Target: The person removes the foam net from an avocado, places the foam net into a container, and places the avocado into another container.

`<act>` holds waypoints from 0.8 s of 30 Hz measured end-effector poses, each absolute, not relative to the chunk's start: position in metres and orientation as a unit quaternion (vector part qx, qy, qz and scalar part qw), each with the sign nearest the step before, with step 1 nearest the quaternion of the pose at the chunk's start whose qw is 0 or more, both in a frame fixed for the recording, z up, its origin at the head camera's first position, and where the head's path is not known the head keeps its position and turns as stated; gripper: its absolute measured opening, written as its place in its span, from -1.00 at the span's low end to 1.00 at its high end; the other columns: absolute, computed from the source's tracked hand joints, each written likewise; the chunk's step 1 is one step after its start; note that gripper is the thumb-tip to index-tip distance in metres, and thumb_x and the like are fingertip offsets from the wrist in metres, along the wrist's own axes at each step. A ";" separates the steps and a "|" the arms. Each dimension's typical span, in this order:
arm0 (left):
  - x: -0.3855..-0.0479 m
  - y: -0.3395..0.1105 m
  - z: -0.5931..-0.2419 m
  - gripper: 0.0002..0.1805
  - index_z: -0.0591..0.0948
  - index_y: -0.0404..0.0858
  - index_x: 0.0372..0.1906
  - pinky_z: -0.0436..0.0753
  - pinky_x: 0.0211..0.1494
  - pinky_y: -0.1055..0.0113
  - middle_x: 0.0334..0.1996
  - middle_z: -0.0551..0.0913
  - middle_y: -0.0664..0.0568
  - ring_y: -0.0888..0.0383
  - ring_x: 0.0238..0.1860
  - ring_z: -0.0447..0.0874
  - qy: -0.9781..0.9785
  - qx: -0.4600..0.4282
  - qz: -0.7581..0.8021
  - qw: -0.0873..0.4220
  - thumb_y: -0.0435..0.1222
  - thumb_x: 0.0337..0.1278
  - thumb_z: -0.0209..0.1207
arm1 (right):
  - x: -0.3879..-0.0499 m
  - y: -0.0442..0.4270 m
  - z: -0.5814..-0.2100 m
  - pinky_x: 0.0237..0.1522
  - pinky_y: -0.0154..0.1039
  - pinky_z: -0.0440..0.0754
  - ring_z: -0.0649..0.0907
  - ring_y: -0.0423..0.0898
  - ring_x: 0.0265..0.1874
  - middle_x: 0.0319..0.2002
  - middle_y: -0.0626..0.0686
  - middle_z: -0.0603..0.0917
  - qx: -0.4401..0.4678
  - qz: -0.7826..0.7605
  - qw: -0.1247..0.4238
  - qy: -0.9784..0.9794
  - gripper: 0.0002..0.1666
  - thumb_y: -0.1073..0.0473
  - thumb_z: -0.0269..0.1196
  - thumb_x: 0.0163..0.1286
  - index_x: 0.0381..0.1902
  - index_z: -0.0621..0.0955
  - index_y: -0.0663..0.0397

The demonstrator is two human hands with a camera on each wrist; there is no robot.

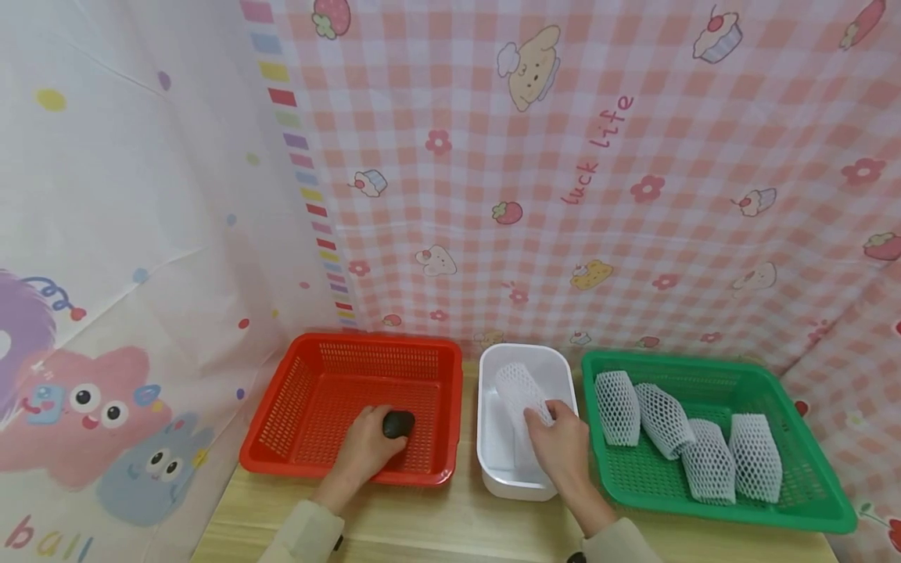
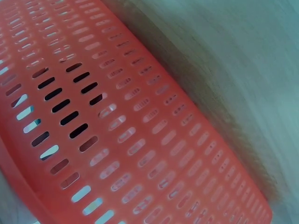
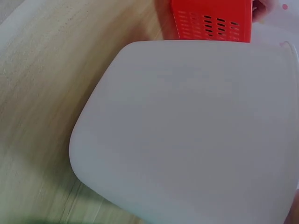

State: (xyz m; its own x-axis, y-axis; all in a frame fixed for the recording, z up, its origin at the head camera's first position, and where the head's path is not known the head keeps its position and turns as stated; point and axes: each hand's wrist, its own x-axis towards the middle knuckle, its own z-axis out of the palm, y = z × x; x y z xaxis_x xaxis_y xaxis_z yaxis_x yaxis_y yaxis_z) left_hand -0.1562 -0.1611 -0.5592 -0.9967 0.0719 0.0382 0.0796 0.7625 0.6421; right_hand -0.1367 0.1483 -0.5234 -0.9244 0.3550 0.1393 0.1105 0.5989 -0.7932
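In the head view my left hand [image 1: 364,447] is inside the red basket [image 1: 456,407] and grips a dark, rounded avocado [image 1: 399,424]. My right hand [image 1: 563,447] reaches into the white tub [image 1: 484,442] and pinches the lower end of a white foam net sleeve [image 1: 516,387], which lies slanted there. The red basket's slotted wall [image 2: 154,121] fills much of the left wrist view and hides that hand's work. Likewise, the tub's smooth side [image 3: 187,126] blocks the right wrist view.
Right of the tub stands a green basket [image 1: 704,361] with several white net sleeves [image 1: 709,461] in it; whether they hold anything is unclear. All containers stand on a wooden table [image 1: 415,524]. A checked pink cloth [image 1: 450,227] hangs close behind them.
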 end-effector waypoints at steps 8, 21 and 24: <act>-0.159 -0.162 -0.562 -0.34 0.59 -0.53 0.20 0.68 0.07 -0.15 -0.04 0.65 -0.31 -0.23 -0.01 0.69 -0.941 -0.039 -0.335 -0.004 -0.33 -0.01 0.53 | -0.136 0.144 -0.524 -0.23 -0.04 0.66 0.72 0.02 -0.35 -0.39 0.11 0.77 -0.101 0.433 0.087 -0.892 -0.58 -0.04 0.39 0.42 -0.24 0.76 0.29; -0.158 -0.163 -0.561 -0.35 0.59 -0.52 0.20 0.70 0.01 -0.10 -0.07 0.64 -0.28 -0.18 -0.05 0.68 -0.942 -0.028 -0.333 -0.029 -0.31 0.01 0.52 | -0.130 0.150 -0.515 -0.31 -0.15 0.64 0.72 -0.07 -0.39 -0.39 0.02 0.78 -0.061 0.430 0.106 -0.894 -0.69 0.00 0.34 0.49 -0.28 0.78 0.15; -0.159 -0.164 -0.560 -0.35 0.59 -0.52 0.20 0.70 0.01 -0.10 -0.07 0.64 -0.29 -0.19 -0.04 0.68 -0.942 -0.023 -0.332 -0.037 -0.31 0.01 0.52 | -0.129 0.158 -0.511 -0.26 -0.13 0.68 0.74 -0.03 -0.33 -0.33 0.03 0.80 -0.039 0.433 0.126 -0.892 -0.76 0.05 0.36 0.47 -0.24 0.78 0.12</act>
